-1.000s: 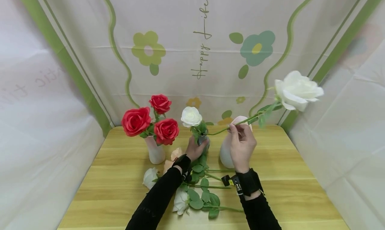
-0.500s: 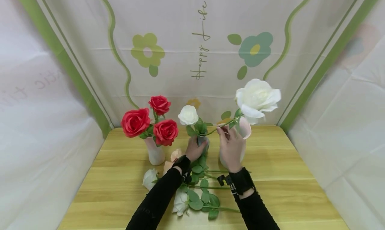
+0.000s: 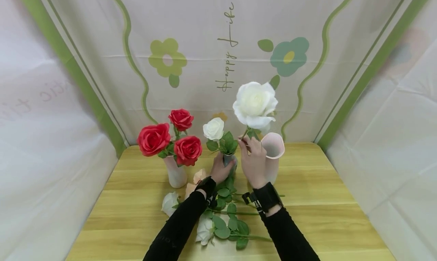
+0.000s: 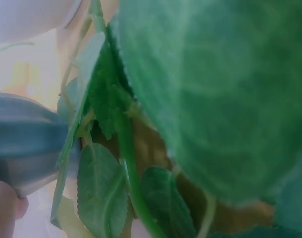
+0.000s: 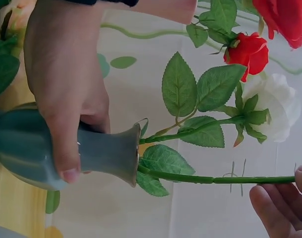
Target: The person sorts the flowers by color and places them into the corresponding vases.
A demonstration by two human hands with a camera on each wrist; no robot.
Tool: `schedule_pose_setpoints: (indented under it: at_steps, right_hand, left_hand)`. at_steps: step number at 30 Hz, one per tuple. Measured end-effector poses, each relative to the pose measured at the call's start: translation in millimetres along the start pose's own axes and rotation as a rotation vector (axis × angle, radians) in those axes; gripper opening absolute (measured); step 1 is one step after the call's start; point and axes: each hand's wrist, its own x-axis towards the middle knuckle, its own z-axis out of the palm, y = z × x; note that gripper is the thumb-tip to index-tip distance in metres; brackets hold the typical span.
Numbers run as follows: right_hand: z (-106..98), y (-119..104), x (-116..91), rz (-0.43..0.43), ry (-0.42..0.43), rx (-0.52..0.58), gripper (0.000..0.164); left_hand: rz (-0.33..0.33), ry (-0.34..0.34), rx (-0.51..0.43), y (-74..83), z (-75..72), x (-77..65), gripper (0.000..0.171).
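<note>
My left hand (image 3: 221,169) grips the neck of a blue-grey vase (image 5: 32,144), thumb on one side, as the right wrist view shows. One white rose (image 3: 213,129) with green leaves stands in this vase. My right hand (image 3: 253,158) pinches the green stem (image 5: 230,180) of a larger white rose (image 3: 255,104). That stem's lower end is inside the vase mouth, and its bloom stands upright above my right hand. In the left wrist view, large leaves (image 4: 215,99) cover most of the scene, with the vase and a fingertip at the left edge.
Left of the blue-grey vase, a pale vase (image 3: 176,173) holds red roses (image 3: 153,139). A pink-white vase (image 3: 274,145) stands just right of my right hand. White roses (image 3: 205,230), peach roses (image 3: 199,175) and leafy stems lie on the wooden table (image 3: 314,200) in front.
My right hand has moved left and slightly down, bringing the large white rose from a rightward slant to upright over the blue-grey vase. My left hand keeps its hold on the vase.
</note>
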Motion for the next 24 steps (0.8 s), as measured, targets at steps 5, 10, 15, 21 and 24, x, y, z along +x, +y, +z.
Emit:
schedule_pose_setpoints:
  at_steps: [5,10,15,21,24]
  right_hand:
    - [22,33,-6,-0.035,0.025,0.070,0.019]
    - [17,10,2,0.051,-0.150,-0.008,0.013]
    - [18,2,-4,0.122,-0.287,-0.116,0.010]
    - [37,32,-24,0.092,-0.301,-0.113,0.015]
    - [40,36,-26,0.095,-0.304,-0.129,0.015]
  left_hand:
    - [0.004,0.003,-0.007,-5.4,0.3,-0.5,0.051]
    - [0.122,0.032,0.013,-11.5,2.1,-2.3,0.049]
    - [0.158,0.020,0.017,-13.5,2.5,-2.7,0.048]
    - [0.188,-0.002,-0.025,-11.8,1.3,-1.5,0.049]
    - [0.164,-0.006,-0.001,-10.5,0.9,-1.0,0.050]
